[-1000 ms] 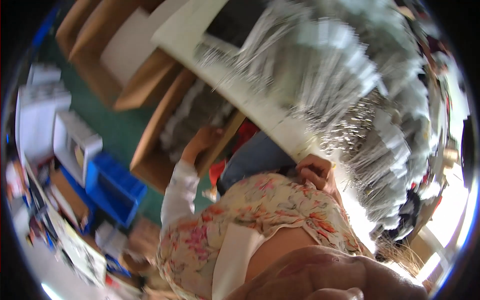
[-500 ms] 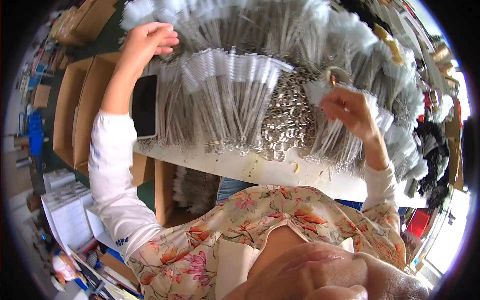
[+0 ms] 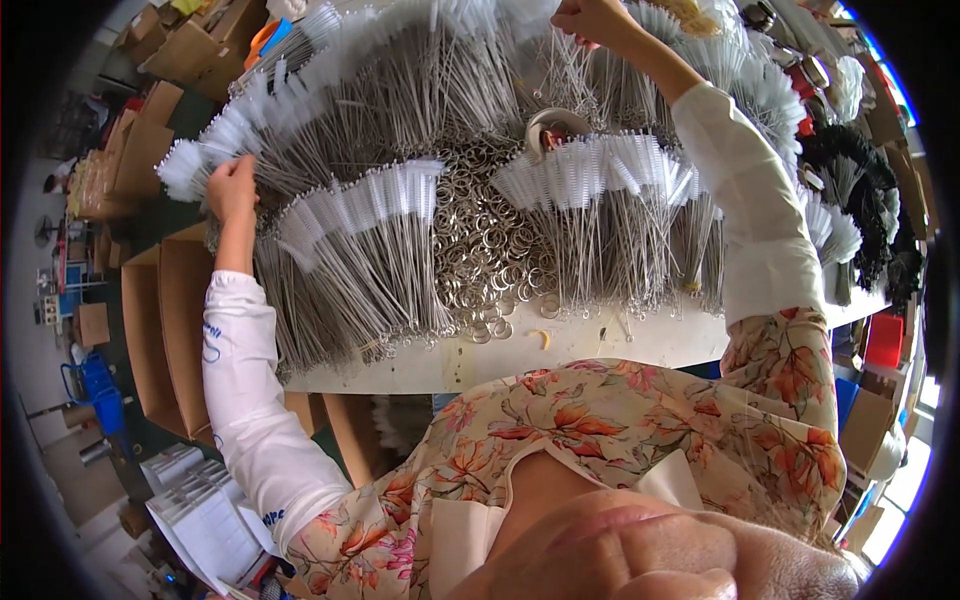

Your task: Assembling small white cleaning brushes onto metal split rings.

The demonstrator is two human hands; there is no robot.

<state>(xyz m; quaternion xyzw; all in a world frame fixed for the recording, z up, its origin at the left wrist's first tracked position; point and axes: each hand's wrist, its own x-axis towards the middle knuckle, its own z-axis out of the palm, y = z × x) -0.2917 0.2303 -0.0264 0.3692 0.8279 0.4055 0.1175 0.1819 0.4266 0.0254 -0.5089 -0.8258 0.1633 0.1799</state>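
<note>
My left hand [image 3: 232, 190] is closed at the left end of the pile, against the wire stems of the back-row brushes [image 3: 285, 125]. Whatever its fingers pinch is hidden. Stretched far forward, my right hand [image 3: 590, 22] has its fingers curled in among the white bristle heads at the back; I cannot make out what is in them. These are thin wire tube brushes with white bristles. Nearer me stand a left bundle of brushes [image 3: 365, 240] and a right bundle of brushes [image 3: 610, 220]. Loose metal split rings [image 3: 485, 235] lie heaped between them.
A pale roll of tape [image 3: 556, 124] sits behind the rings. On the table's front strip [image 3: 590, 340] lies a small yellow curved piece [image 3: 541, 340]. An open cardboard box [image 3: 150, 340] stands left of the table. Black-bristled brushes [image 3: 865, 190] are piled at the right.
My left hand has gone from spread fingers to closed at the brushes. My right hand has reached from the right bundle to the back rows. The view has shifted, and the dark phone no longer shows.
</note>
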